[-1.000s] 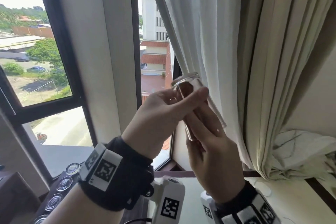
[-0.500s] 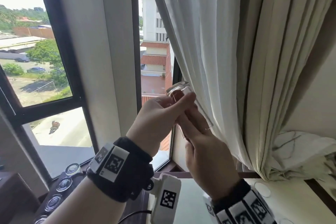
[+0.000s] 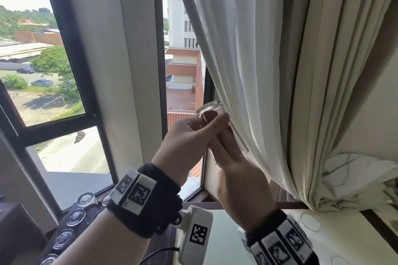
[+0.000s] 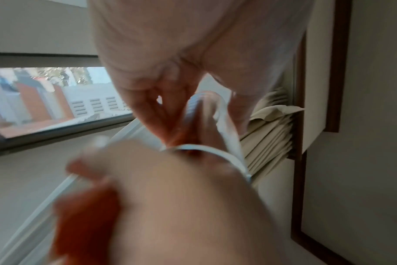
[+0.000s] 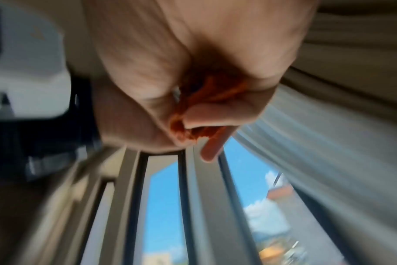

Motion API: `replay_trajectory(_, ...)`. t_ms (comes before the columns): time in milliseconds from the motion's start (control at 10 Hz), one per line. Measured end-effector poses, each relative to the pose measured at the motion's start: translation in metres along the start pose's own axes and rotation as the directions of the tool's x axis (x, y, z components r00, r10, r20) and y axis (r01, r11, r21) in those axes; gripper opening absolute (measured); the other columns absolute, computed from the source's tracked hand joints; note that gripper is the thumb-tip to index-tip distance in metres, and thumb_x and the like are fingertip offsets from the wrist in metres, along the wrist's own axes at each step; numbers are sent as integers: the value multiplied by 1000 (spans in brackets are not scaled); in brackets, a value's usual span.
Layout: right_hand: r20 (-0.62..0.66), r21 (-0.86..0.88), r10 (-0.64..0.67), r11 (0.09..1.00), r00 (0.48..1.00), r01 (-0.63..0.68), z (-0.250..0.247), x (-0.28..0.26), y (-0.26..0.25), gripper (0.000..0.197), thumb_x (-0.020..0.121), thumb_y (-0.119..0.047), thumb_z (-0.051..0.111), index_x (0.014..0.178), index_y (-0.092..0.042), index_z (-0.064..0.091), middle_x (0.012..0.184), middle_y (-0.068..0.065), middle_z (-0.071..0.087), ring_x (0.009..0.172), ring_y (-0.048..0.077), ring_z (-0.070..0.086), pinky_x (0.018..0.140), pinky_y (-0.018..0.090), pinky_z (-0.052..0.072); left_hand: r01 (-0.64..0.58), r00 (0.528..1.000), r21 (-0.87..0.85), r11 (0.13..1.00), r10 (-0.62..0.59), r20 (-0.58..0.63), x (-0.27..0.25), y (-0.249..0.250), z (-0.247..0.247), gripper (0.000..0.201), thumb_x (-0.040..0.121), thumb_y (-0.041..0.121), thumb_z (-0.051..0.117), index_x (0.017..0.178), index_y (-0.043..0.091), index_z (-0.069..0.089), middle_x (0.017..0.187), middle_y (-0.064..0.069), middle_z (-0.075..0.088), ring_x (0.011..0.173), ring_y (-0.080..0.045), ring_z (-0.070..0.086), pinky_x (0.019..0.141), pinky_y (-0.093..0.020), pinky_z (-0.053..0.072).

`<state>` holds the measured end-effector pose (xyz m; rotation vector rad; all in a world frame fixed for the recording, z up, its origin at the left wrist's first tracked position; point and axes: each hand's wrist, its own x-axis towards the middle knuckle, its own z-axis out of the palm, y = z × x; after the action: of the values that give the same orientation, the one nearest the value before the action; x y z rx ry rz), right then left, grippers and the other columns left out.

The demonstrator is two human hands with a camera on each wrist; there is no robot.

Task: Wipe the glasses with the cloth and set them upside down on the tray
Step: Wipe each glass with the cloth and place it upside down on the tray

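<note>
A clear glass (image 3: pixel 210 108) is held up in front of the window, its thick base uppermost and tilted away. My left hand (image 3: pixel 206 127) grips it near the base with thumb and fingers. My right hand (image 3: pixel 228 148) reaches into its mouth from below and holds an orange cloth (image 5: pixel 181 125) inside it. In the left wrist view the cloth (image 4: pixel 86 206) shows under the right hand, below the glass rim (image 4: pixel 204 148). A dark tray (image 3: pixel 43 249) at the lower left carries several glasses (image 3: pixel 75 217) standing upside down.
A white sheer curtain (image 3: pixel 247 60) and a beige curtain (image 3: pixel 323 92) hang just right of the glass. The window frame (image 3: pixel 157 71) is behind it. Below lie a pale tabletop (image 3: pixel 226 232) and a white marked device (image 3: pixel 193 236).
Both hands and the glass have sunk a little and drifted left. Both grips look unchanged.
</note>
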<state>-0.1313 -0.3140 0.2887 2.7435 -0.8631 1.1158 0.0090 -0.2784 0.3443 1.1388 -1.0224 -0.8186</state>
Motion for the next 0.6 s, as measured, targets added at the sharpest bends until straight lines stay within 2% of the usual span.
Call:
replay_trajectory(100,100,607,104,781,989,-144,-6,-1,-10,90,85,-3,58,152,-54,25,114,-19,69,59,1,61,60,19,54,29,992,-103,994,-15,128,-2,-8,-5,38,86,36,78,99,1,78,94,-14,78,88,-22,76,82,-28,62)
replay_trajectory(200,286,863,-31,-426,958,-271,-23,0,-29,76,87,-15,62,155,-31,32,128,10,63,49,19,59,40,31,41,123,959,-407,905,-3,284,-3,-17,-11,54,90,32,74,127,-7,64,121,-27,68,110,-34,68,100,-41,59)
replay_trajectory(300,267,666,29,-728,963,-163,-21,4,-30,50,102,-28,51,145,-5,40,121,21,51,38,14,56,32,20,40,135,951,-440,888,8,309,-1,-23,-10,62,95,35,65,139,-6,54,137,-28,62,125,-40,60,112,-51,49)
replay_trajectory(400,388,860,314,-462,867,-218,-19,11,-18,41,106,-31,45,136,-4,54,99,19,63,29,11,41,30,16,31,110,976,-247,963,-58,210,4,-23,-11,48,101,39,56,137,7,61,129,-14,71,130,-33,62,112,-39,52)
replay_trajectory(500,263,942,565,27,782,-336,-15,12,-7,25,98,-39,59,113,-19,63,69,19,54,37,19,43,36,23,36,141,981,-44,989,-134,144,4,-22,-12,45,103,46,53,127,11,69,121,-10,75,125,-31,66,106,-35,56)
replay_trajectory(600,-53,776,553,547,832,-314,-6,5,-4,25,89,-43,72,91,-21,62,71,14,59,53,30,59,47,40,51,205,971,-95,974,-190,146,-2,-10,-6,64,91,55,64,126,1,68,122,-20,73,121,-36,68,109,-44,54)
